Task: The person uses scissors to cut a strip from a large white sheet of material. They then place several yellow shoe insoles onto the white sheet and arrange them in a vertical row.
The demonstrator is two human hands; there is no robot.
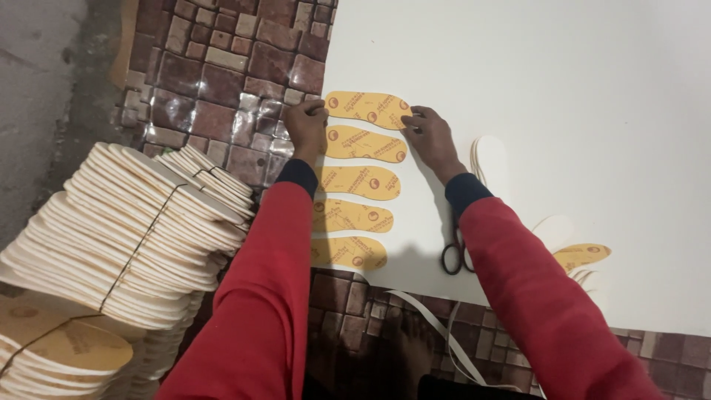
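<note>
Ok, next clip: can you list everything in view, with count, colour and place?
white sheet: one, white, laid over the floor, upper right.
yellow insoles: five, yellow with round marks, in a column along the sheet's left edge.
top insole: one of those five, touched at both ends by the hands.
scissors: one pair, dark, on the sheet beside the right forearm.
loose insoles: a few, white and yellow, on the sheet at right; count unclear.
tied bundle: one large stack, cream, bound with cord, at left.
brick-pattern floor: brown, upper left.
white strips: two or so, white, bottom centre.
left hand: at the top insole's left end.
right hand: at its right end.
sleeves: two, red with dark cuffs.
</note>
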